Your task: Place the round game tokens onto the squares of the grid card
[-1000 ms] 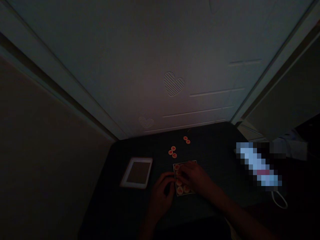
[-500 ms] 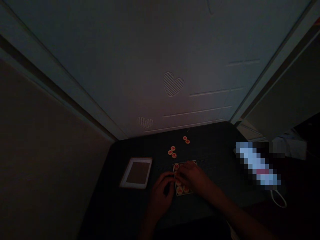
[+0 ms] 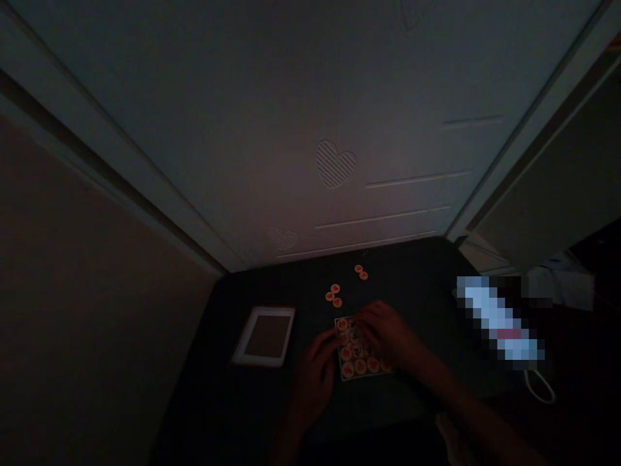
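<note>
A shallow box on the dark table holds rows of round xiangqi pieces with red or dark characters. My left hand is at the box's left side, its fingertips over the edge by the second row and its thumb apart from them. Over the box's far right part, my right hand bends down with its fingers pinched together among the pieces. Whatever lies between those fingertips is hidden in the dim light. The right hand also covers several pieces and the right rim.
Beyond the box lie three loose pieces and two more nearer the wall. A white-rimmed box lid rests on the left. A blurred bright object with a cord loop is at the table's right. A panel with hearts stands behind.
My right hand has shifted slightly right and up, uncovering more pieces in the middle and near rows. My left hand stays by the left edge. The loose pieces have not moved.
</note>
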Motion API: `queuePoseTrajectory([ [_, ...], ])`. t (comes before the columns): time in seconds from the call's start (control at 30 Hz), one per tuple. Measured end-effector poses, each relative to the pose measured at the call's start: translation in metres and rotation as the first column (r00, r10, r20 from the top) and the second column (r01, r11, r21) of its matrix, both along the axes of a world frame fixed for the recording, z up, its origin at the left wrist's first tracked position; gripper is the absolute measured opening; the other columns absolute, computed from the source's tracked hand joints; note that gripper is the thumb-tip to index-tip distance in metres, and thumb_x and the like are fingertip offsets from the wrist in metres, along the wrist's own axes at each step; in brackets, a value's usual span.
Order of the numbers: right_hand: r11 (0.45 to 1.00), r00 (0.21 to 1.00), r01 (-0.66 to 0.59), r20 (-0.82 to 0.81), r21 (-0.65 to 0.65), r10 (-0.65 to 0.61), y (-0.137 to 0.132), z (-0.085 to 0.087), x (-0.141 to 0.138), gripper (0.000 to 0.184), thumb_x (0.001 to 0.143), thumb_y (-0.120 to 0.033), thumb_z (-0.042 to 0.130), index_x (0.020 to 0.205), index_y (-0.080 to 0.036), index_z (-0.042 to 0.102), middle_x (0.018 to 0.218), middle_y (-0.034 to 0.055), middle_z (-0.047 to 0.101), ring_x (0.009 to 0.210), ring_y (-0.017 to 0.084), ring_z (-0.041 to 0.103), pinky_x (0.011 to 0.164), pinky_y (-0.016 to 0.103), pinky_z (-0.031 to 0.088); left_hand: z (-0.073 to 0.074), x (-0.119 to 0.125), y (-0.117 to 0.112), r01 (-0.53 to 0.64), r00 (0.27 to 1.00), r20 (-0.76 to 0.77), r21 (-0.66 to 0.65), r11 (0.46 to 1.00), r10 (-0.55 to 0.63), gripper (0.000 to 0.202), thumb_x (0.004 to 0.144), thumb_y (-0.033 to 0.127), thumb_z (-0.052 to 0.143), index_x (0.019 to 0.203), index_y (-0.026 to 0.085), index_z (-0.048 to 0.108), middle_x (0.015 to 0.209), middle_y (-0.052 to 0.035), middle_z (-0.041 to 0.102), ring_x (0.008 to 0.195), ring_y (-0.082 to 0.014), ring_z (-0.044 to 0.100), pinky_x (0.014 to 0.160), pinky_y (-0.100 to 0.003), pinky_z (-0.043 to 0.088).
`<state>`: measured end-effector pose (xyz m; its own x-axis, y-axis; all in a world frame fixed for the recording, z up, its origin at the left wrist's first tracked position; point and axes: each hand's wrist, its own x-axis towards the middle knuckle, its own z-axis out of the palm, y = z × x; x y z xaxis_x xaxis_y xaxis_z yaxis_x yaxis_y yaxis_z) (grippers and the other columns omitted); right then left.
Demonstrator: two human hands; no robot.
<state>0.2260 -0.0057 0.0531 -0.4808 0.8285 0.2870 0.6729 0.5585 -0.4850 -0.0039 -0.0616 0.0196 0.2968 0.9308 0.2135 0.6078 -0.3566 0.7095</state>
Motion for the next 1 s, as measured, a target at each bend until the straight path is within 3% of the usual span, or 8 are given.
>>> queuePoseTrajectory([
  [0.13,0.999,0.999,-0.031,0.016,-0.042,0.032,-0.001,-0.001,-0.003,0.029,0.095,-0.011,0.056,0.119,-0.022,0.067,0.115,0.0066,0.070,0.108,0.022,0.058,0.097,0.040,0.046,-0.005,0.000,0.000,0.018,0.995,-0.093,-0.005,1.000,-0.018,0.065,0.085,-0.001,0.041,0.138,0.035,0.055,0.153,-0.0020,0.044,0.138,-0.0219,0.046,0.115,-0.047,0.042],
  [0.37,0.989,0.992,-0.112,0.047,-0.094,0.117,-0.007,0.005,-0.013,0.041,0.093,-0.013,0.060,0.132,-0.026,0.060,0.126,0.0069,0.067,0.117,0.023,0.055,0.098,0.040,0.043,-0.005,0.001,0.000,0.002,0.998,-0.062,0.038,0.999,0.000,0.060,0.086,0.002,0.046,0.136,0.034,0.056,0.148,-0.0039,0.050,0.134,-0.0227,0.051,0.111,-0.047,0.047],
  [0.6,0.994,0.996,-0.092,0.011,-0.062,0.093,-0.004,0.000,-0.012,0.036,0.093,-0.012,0.058,0.126,-0.026,0.064,0.124,0.0073,0.068,0.114,0.023,0.058,0.097,0.041,0.045,-0.003,0.001,0.000,-0.019,0.999,-0.025,0.020,1.000,0.019,0.054,0.089,0.005,0.047,0.134,0.033,0.058,0.146,-0.0048,0.052,0.131,-0.0222,0.054,0.109,-0.044,0.049],
  [0.87,0.989,0.968,0.147,-0.200,-0.024,-0.149,0.023,-0.006,0.034,0.026,0.098,-0.022,0.051,0.117,-0.023,0.068,0.114,0.0077,0.070,0.110,0.023,0.063,0.099,0.043,0.050,0.003,0.002,0.001,-0.115,0.991,0.070,-0.012,0.993,0.115,0.034,0.097,0.017,0.048,0.122,0.031,0.066,0.135,-0.0049,0.060,0.123,-0.0212,0.060,0.106,-0.042,0.051],
  [1.0,0.960,0.937,0.264,-0.213,-0.089,-0.277,0.013,-0.018,0.066,0.027,0.097,-0.029,0.051,0.117,-0.024,0.069,0.113,0.0073,0.072,0.106,0.024,0.066,0.095,0.043,0.053,0.007,-0.002,0.004,-0.156,0.978,0.133,-0.045,0.987,0.161,0.026,0.098,0.025,0.050,0.116,0.029,0.069,0.130,-0.0060,0.063,0.120,-0.0218,0.061,0.105,-0.043,0.051],
])
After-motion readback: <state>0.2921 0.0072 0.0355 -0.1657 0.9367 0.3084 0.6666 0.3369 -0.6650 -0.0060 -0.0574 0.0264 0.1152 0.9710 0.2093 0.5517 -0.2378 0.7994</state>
